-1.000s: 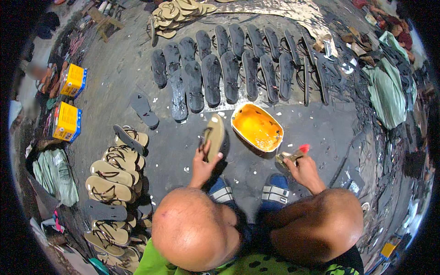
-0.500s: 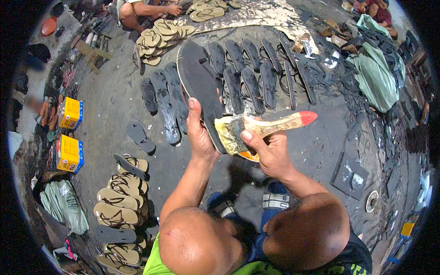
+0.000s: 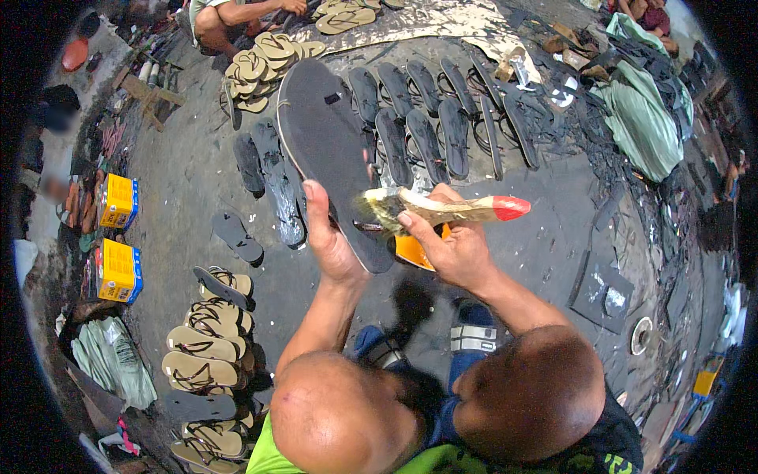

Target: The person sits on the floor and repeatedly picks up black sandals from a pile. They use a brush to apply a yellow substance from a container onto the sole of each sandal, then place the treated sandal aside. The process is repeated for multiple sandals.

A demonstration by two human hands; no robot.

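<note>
At far left, two boxes (image 3: 120,270) and one pale sack (image 3: 114,363). Next, tan sandals (image 3: 201,344), too overlapped to count; one loose sole (image 3: 237,239). Now, gripped in the left hand (image 3: 338,257), one big sandal (image 3: 320,134), half-blocking the dark sandals (image 3: 454,138) beyond. Then one basin (image 3: 413,254), mostly hidden behind one brush (image 3: 450,208), pinched in the right hand (image 3: 458,253), bristles at the sandal's edge. Far right, one green sack (image 3: 643,122).

The raised sandal (image 3: 316,130) was positioned left of the brush (image 3: 466,208), with the tray (image 3: 412,253) on the floor (image 3: 545,229) below. Sandal rows (image 3: 454,138) lay beyond the tray. Stacked sandals (image 3: 197,342) lay left, two boxes (image 3: 118,272) farther left, and a sack (image 3: 643,118) front right.
</note>
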